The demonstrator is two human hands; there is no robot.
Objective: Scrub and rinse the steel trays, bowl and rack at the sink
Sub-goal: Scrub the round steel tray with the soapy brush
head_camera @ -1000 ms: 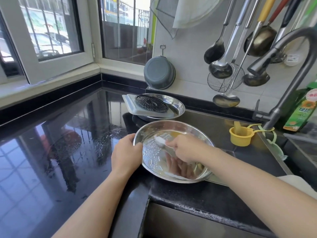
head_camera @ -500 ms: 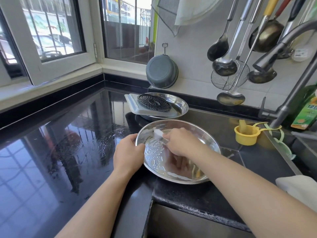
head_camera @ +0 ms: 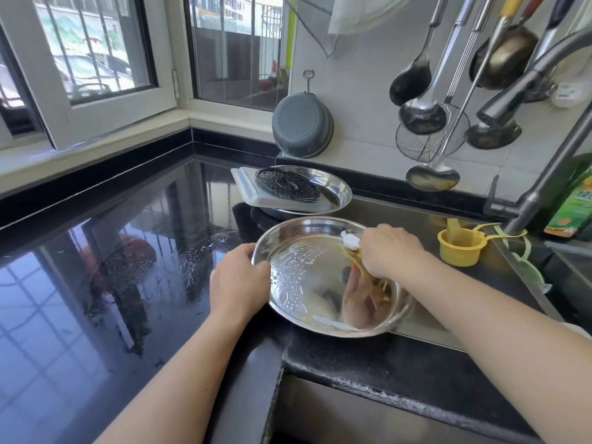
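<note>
The near rim of a round steel tray (head_camera: 307,283) is gripped by the curled fingers of the left hand (head_camera: 238,283); the tray is tilted on the black bench (head_camera: 96,267). A brush (head_camera: 350,243) is clasped in the right hand (head_camera: 392,251) against the soapy tray face. Beyond the fingers, a dark rack (head_camera: 287,184) lies in a second tray (head_camera: 336,190).

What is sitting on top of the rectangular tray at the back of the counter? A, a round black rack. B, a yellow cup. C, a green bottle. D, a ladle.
A: the round black rack lies on the rectangular tray, which rests in the back steel tray; the yellow cup stands apart, over by the tap.
</note>
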